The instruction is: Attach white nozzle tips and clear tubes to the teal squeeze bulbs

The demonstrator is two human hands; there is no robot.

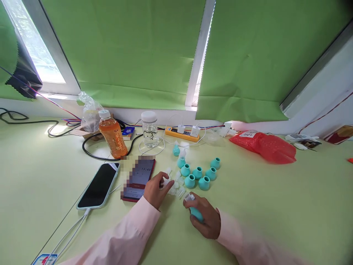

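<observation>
My right hand (pixel 205 217) is wrapped round a teal rubber bulb (pixel 196 212) with a clear plastic tip at its top. My left hand (pixel 156 190) pinches a small clear plastic piece (pixel 167 182) at the edge of a little heap of clear tips (pixel 178 186). Just beyond stand several more teal bulbs (pixel 197 173), open ends up, and one finished bulb with a tip (pixel 176 149) farther back. Both sleeves are pale pink.
A red phone (pixel 139 176) and a black phone in a mint case (pixel 98 186) lie left of my hands. Behind are an orange drink bottle (pixel 113 134), a glass jar (pixel 149 129), a yellow power strip (pixel 182 133), cables and a red bag (pixel 264 146).
</observation>
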